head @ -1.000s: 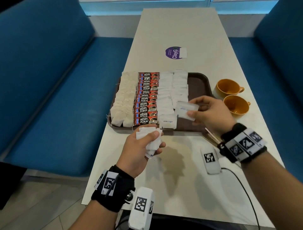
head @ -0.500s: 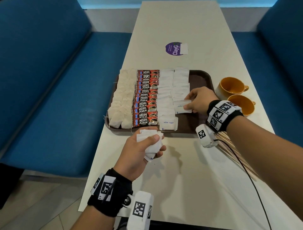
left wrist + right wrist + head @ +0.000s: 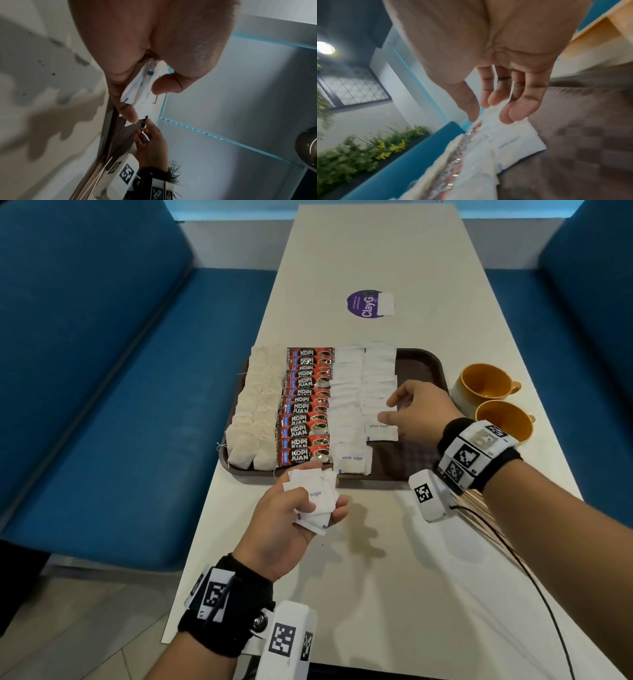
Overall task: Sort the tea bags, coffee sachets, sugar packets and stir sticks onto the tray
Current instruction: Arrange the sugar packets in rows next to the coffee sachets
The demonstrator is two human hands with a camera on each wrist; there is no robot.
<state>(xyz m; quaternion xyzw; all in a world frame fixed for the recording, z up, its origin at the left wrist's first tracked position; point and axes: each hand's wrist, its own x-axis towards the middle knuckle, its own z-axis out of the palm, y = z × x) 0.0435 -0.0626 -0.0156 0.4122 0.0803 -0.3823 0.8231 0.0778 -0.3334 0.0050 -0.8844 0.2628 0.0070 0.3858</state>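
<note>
A brown tray [image 3: 423, 364] holds a column of tea bags [image 3: 255, 409], a column of red coffee sachets [image 3: 306, 405] and two columns of white sugar packets [image 3: 349, 405]. My left hand [image 3: 291, 515] grips a small stack of sugar packets [image 3: 313, 501] just in front of the tray; the stack [image 3: 142, 92] also shows in the left wrist view. My right hand [image 3: 416, 412] hovers with relaxed fingers [image 3: 518, 112] above the nearest sugar packet [image 3: 382, 431] of the right column [image 3: 518, 142], holding nothing. Stir sticks [image 3: 479, 508] lie on the table under my right wrist.
Two orange cups [image 3: 486, 381] stand right of the tray on the white table [image 3: 376, 251]. A purple round sticker [image 3: 364, 302] lies beyond the tray. Blue benches [image 3: 102, 371] flank the table on both sides.
My right hand carried a sugar packet onto the tray, laid it at the near end of the right column and let go. The left hand kept its stack in place.
</note>
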